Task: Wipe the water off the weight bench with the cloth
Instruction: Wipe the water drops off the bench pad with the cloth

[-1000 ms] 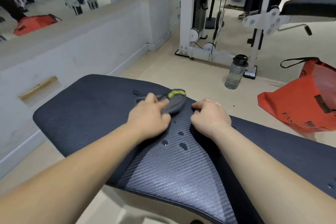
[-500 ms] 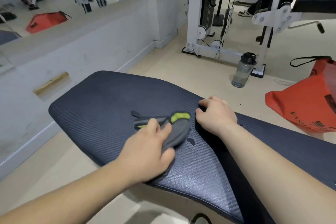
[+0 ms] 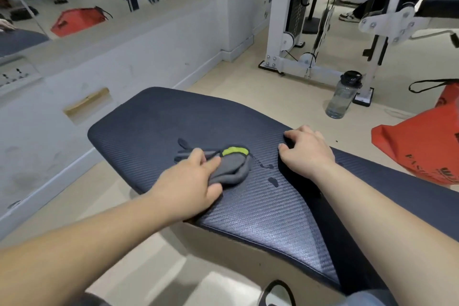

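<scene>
The dark blue ribbed weight-bench pad [image 3: 154, 117] lies bare toward upper left and along its near edge. Mid-frame, the left hand [image 3: 188, 181] on a bunched grey, lime-patched cloth [image 3: 231, 169] and the right hand [image 3: 308, 151] leave a narrow wet gap between them. A clear black-capped bottle [image 3: 342, 99] and orange-red bag [image 3: 417, 146] crowd the floor at right.

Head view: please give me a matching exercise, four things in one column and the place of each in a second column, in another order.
1 cloth
2 water bottle
3 red bag
4 water drop

A on the floor, beside the white machine frame
B on the floor, at the picture's right edge
C on the bench, under the left hand
D bare on the bench, right of the cloth

Pairs: 1-C, 2-A, 3-B, 4-D
</scene>
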The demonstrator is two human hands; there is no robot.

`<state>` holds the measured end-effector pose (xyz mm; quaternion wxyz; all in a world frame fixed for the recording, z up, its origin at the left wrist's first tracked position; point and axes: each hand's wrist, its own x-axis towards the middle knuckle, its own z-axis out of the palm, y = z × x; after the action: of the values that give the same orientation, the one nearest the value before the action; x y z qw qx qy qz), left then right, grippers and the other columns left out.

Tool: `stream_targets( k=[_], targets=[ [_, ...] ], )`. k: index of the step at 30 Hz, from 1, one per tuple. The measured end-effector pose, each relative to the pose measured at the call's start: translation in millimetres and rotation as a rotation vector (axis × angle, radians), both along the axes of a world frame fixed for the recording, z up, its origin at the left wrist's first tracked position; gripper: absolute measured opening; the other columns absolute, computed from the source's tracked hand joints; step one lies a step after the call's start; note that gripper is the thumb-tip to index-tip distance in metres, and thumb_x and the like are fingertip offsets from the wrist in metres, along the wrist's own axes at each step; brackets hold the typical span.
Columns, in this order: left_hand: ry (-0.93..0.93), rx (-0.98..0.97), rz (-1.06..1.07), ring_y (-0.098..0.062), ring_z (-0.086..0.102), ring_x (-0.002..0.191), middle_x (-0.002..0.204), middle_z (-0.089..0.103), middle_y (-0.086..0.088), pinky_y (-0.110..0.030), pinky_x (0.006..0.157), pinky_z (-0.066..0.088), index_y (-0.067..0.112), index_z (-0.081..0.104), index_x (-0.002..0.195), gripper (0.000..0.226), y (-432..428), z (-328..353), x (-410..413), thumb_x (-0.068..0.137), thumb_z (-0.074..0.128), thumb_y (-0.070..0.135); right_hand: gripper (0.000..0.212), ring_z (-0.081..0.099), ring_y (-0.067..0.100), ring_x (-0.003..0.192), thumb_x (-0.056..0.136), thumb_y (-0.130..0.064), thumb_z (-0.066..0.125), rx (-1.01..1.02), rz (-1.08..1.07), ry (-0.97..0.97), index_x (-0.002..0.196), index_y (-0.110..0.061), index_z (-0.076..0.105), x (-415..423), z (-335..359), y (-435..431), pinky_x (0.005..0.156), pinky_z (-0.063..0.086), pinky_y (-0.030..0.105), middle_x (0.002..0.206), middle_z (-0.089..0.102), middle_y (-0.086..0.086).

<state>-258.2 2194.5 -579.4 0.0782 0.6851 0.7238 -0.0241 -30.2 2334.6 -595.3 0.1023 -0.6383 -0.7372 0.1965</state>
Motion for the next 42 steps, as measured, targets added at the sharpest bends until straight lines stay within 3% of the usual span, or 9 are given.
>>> stream_targets(
  k=[4,11,13,17,23,28,31,36,42],
  targets=[
    [0.042,0.072,0.350,-0.041,0.059,0.108,0.126,0.040,-0.013,-0.045,0.087,0.050,0.010,0.042,0.142,0.059,20.2,-6.3,-8.0,0.096,0.043,0.048,0.047,0.038,0.025,0.137,0.098,-0.041,0.052,-0.004,0.033,-0.003,0.143,-0.029,0.058,2.1,-1.9,-1.7,0.109,0.040,0.039,0.144,0.052,-0.004],
    [-0.086,-0.024,-0.126,-0.026,0.060,0.106,0.121,0.036,0.003,-0.038,0.085,0.052,0.032,0.030,0.152,0.074,-38.4,3.9,1.6,0.085,0.030,0.063,0.046,0.040,0.025,0.134,0.094,-0.039,0.054,0.010,-0.015,0.012,0.139,-0.029,0.061,-5.9,-0.9,-0.7,0.105,0.040,0.037,0.140,0.053,-0.004],
    [0.043,-0.019,-0.028,-0.030,0.062,0.105,0.122,0.039,0.000,-0.041,0.083,0.053,0.033,0.036,0.147,0.069,-12.6,1.7,-25.9,0.085,0.030,0.062,0.046,0.041,0.026,0.134,0.095,-0.038,0.053,0.010,-0.009,0.005,0.139,-0.028,0.061,-5.3,-2.0,-1.2,0.106,0.040,0.037,0.140,0.054,-0.003],
    [0.040,0.070,0.359,-0.040,0.061,0.110,0.125,0.041,-0.013,-0.047,0.090,0.051,0.009,0.042,0.138,0.056,22.7,-5.2,-13.1,0.095,0.043,0.046,0.046,0.041,0.025,0.133,0.096,-0.040,0.054,-0.004,-0.009,0.001,0.139,-0.028,0.061,-3.8,-3.5,-0.9,0.105,0.041,0.038,0.139,0.053,-0.004],
    [-0.031,0.010,-0.024,-0.038,0.059,0.113,0.131,0.036,-0.010,-0.045,0.089,0.051,0.014,0.029,0.151,0.064,18.2,-1.1,31.0,0.098,0.039,0.046,0.044,0.042,0.023,0.132,0.093,-0.039,0.057,0.008,-0.038,0.030,0.135,-0.030,0.065,-6.9,-3.3,5.5,0.103,0.043,0.037,0.135,0.056,-0.007],
    [0.037,0.019,0.310,-0.042,0.060,0.111,0.132,0.037,-0.015,-0.042,0.077,0.045,0.007,0.037,0.146,0.056,91.4,-9.2,9.3,0.101,0.037,0.040,0.015,0.059,0.031,0.118,0.095,-0.030,0.058,0.047,-0.057,0.103,0.102,-0.026,0.069,8.0,-1.2,10.2,0.085,0.050,0.038,0.118,0.064,0.002],
    [-0.023,0.063,0.292,-0.040,0.058,0.113,0.132,0.036,-0.013,-0.041,0.078,0.043,0.008,0.037,0.147,0.058,91.5,-9.8,53.3,0.099,0.039,0.040,0.028,0.061,0.031,0.123,0.097,-0.027,0.058,0.053,-0.110,0.125,0.121,-0.023,0.072,14.4,5.6,10.7,0.096,0.052,0.042,0.130,0.067,0.003],
    [-0.074,0.084,-0.234,-0.030,0.057,0.112,0.125,0.040,-0.003,-0.043,0.081,0.050,0.028,0.035,0.149,0.057,44.9,-6.2,89.6,0.096,0.042,0.046,0.033,0.065,0.034,0.118,0.091,-0.021,0.058,0.008,-0.110,0.122,0.121,-0.025,0.073,23.8,7.2,10.0,0.098,0.054,0.041,0.125,0.073,0.008],
    [0.010,0.050,0.134,-0.039,0.059,0.110,0.129,0.039,-0.012,-0.042,0.077,0.044,0.014,0.043,0.140,0.048,87.6,-5.5,75.3,0.099,0.039,0.039,0.037,0.063,0.027,0.126,0.096,-0.027,0.059,0.020,-0.011,0.111,0.132,-0.023,0.067,55.4,20.0,-10.1,0.104,0.052,0.042,0.133,0.071,0.000]
  ],
)
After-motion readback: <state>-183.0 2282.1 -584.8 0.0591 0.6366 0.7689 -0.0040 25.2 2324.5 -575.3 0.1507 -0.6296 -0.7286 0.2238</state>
